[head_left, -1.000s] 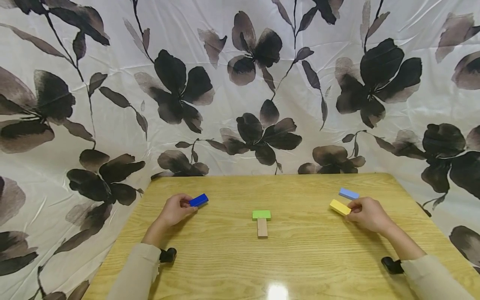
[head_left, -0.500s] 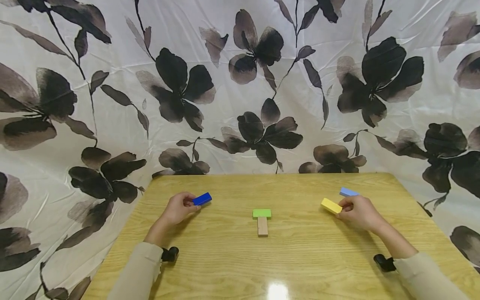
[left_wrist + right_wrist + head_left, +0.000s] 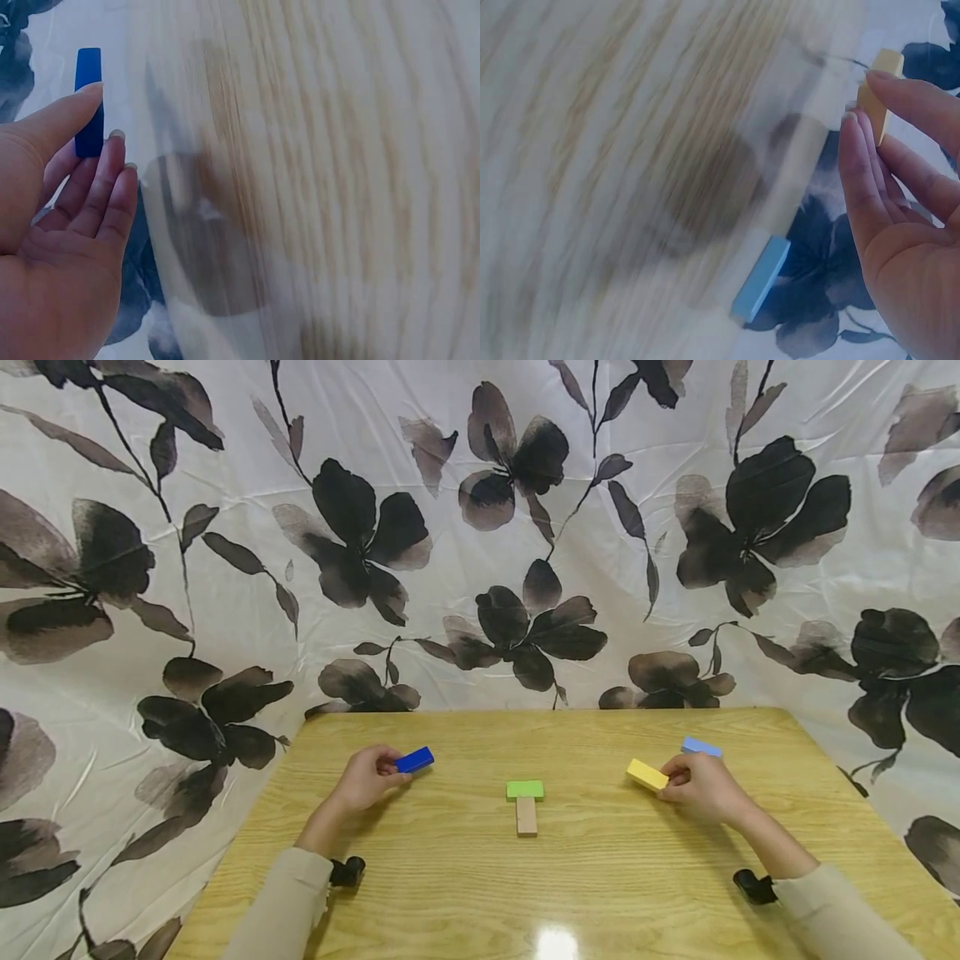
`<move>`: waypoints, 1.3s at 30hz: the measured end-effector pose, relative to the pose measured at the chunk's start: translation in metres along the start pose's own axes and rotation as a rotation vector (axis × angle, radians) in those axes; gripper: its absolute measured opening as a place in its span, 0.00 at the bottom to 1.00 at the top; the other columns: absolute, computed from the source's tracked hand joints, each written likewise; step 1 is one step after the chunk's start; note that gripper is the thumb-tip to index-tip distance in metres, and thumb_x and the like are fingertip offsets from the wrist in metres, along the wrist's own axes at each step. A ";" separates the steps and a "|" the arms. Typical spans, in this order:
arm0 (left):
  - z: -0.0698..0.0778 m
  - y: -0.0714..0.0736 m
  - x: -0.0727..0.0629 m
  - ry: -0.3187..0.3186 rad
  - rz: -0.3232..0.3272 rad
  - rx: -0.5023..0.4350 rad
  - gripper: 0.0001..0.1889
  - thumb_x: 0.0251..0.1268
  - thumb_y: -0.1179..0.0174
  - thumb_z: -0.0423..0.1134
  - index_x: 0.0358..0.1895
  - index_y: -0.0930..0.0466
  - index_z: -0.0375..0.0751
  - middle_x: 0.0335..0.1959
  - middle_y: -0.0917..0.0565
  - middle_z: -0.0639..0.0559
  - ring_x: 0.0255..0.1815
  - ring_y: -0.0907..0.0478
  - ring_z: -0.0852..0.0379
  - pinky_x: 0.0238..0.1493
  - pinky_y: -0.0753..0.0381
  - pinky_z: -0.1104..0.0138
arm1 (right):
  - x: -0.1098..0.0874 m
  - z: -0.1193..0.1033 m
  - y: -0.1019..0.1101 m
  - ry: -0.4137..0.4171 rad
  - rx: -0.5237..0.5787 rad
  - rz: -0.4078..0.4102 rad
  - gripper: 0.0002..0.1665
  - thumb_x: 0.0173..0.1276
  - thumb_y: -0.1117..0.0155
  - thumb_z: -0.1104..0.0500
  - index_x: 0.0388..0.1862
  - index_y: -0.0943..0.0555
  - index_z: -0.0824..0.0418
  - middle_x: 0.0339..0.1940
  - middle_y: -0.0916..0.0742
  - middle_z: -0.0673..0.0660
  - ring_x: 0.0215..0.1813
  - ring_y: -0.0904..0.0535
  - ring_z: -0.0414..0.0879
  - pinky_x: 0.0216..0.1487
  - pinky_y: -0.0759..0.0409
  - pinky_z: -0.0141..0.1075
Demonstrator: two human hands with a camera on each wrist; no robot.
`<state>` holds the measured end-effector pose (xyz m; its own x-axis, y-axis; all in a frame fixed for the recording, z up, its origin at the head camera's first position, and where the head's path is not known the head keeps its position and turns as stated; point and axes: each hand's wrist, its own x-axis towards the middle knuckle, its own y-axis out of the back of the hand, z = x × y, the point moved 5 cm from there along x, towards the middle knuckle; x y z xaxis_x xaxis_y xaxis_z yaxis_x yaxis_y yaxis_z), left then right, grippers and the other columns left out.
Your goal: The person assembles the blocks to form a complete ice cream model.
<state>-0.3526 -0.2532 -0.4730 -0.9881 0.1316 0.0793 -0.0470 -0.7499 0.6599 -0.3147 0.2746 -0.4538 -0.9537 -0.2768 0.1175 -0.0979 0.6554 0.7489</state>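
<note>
Five blocks, no two alike in colour, show in the head view with one wooden table and two hands. The left hand pinches one dark blue block; the right hand pinches one yellow block. Between them, well apart from both, one green block and one tan block form a T on the table. One light blue block lies just behind the right hand. A held block lowered too close to the T could nudge it askew.

In the left wrist view there is one block, the dark blue, caught between thumb and fingers, the gap no wider than its thickness. Such a fingertip hold could let it pivot if bumped.

The right wrist view has two: the yellow, held likewise between thumb and fingertips, and the light blue, loose on the table; a backward sweep of that hand might knock it.
</note>
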 end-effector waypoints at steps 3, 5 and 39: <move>0.002 -0.003 0.000 -0.011 -0.006 -0.001 0.14 0.65 0.29 0.32 0.50 0.18 0.29 0.39 0.16 0.43 0.38 0.21 0.52 0.42 0.20 0.63 | 0.002 -0.005 -0.003 0.002 -0.007 -0.004 0.18 0.57 0.21 0.65 0.43 0.15 0.75 0.32 0.12 0.58 0.34 0.18 0.44 0.33 0.21 0.32; 0.004 -0.004 0.000 -0.018 -0.010 -0.002 0.15 0.65 0.29 0.32 0.51 0.18 0.30 0.40 0.16 0.43 0.39 0.21 0.53 0.42 0.20 0.62 | 0.004 -0.009 -0.004 0.002 -0.002 -0.004 0.18 0.57 0.20 0.65 0.42 0.15 0.74 0.32 0.12 0.57 0.34 0.18 0.44 0.33 0.21 0.32; 0.032 -0.034 0.007 -0.046 -0.051 -0.056 0.16 0.63 0.28 0.32 0.52 0.18 0.29 0.42 0.17 0.42 0.39 0.20 0.53 0.44 0.19 0.62 | 0.037 -0.036 -0.036 0.059 0.018 -0.052 0.17 0.58 0.22 0.66 0.45 0.15 0.73 0.37 0.12 0.59 0.38 0.16 0.46 0.38 0.18 0.37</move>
<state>-0.3528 -0.2060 -0.4711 -0.9766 0.1991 0.0815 -0.1065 -0.7763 0.6213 -0.3361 0.2155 -0.4526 -0.9289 -0.3513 0.1175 -0.1525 0.6517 0.7430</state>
